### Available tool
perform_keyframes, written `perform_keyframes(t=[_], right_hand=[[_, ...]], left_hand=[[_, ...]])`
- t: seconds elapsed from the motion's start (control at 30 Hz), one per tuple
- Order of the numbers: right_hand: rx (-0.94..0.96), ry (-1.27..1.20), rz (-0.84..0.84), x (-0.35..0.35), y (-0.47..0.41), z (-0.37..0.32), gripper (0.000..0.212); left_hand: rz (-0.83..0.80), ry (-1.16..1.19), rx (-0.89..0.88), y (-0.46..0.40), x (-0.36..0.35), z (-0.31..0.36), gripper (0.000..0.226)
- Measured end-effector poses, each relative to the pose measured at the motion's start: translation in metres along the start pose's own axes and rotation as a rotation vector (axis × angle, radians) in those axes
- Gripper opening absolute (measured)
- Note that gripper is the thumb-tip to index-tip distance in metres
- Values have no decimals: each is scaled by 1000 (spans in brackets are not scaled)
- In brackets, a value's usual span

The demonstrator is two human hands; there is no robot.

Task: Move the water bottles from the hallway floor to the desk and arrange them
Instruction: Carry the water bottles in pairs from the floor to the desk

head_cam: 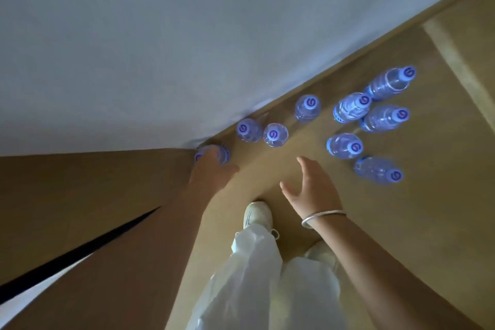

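Hands first: the left hand (214, 169) reaches down over the corner bottle (223, 153), which stands on the floor (294, 182) where the wall (160, 48) meets a brown panel (93, 182). Its fingers cover the bottle top; whether they have closed round it I cannot tell. The right hand (312, 185) hangs free above the floor, fingers spread and relaxed, holding nothing, a silver bangle (322, 218) on the wrist.

Count of water bottles in view: nine, all on the hallway floor.
- corner bottle, under the left hand;
- two standing side by side against the wall (249, 130) (275, 134);
- one alone a little farther along (308, 108);
- five in a loose cluster to the right (385, 123), well apart from the right hand.

All stand upright, caps on; those at the right only appear to lean, probably from the wide lens.

Progress (judgement): the carrying is at its very start, or a fresh trip is beginning. No desk surface is in view, so how many bottles have already gone over cannot be known. Left to do: pick up all nine, carry, arrange.

Markings: each white cap carries a dark ring-shaped logo, like a spiral or letter G; no word legible. Blue label bands show low on some bottles, text too small to read.

Also in frame: white trousers (262, 276), white shoe (258, 213).
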State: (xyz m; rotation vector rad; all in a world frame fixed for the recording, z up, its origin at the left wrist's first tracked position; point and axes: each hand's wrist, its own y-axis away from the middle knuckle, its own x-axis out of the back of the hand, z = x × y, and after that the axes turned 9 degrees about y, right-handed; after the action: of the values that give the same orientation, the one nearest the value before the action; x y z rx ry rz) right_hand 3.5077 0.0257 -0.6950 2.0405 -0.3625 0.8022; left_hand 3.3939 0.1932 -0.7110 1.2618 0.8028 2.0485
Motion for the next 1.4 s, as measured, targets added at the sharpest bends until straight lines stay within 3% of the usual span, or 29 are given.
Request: perform_keyframes(t=[0.13, 0.3, 0.37, 0.43, 0.57, 0.67, 0.73, 0.83, 0.97, 1.03, 1.2, 1.4], right_hand=[[-17, -73, 51, -48, -70, 29, 77], [91, -63, 75, -81, -135, 45, 82], [134, -64, 78, -88, -156, 43, 85], [164, -31, 68, -94, -174, 37, 84], [164, 31, 123, -103, -192, 25, 65], [139, 48, 206, -101, -180, 28, 56], [121, 28, 224, -92, -161, 33, 55], [142, -29, 214, -70, -116, 32, 49], [210, -56, 335, -28, -33, 13, 48], [243, -84, 319, -2, 7, -4, 46], [477, -99, 343, 66, 109, -56, 38], [730, -50, 328, 132, 237, -121, 28]], left_hand=[[-15, -60, -94, -73, -44, -23, 77], [-70, 46, -180, -141, -66, -18, 78], [-44, 105, -202, -155, -74, -13, 73], [9, 207, -232, -158, -82, -11, 52], [32, 319, -300, -147, -92, -20, 35], [34, 304, -318, -129, -90, -33, 39], [5, 328, -257, -107, -85, -37, 32], [3, 270, -193, -64, -71, -40, 58], [87, 200, -165, 13, -43, -40, 47], [87, 237, -157, 58, -24, -34, 46], [126, 255, -200, 187, 37, -18, 50], [319, 370, -185, 347, 121, -22, 56]])
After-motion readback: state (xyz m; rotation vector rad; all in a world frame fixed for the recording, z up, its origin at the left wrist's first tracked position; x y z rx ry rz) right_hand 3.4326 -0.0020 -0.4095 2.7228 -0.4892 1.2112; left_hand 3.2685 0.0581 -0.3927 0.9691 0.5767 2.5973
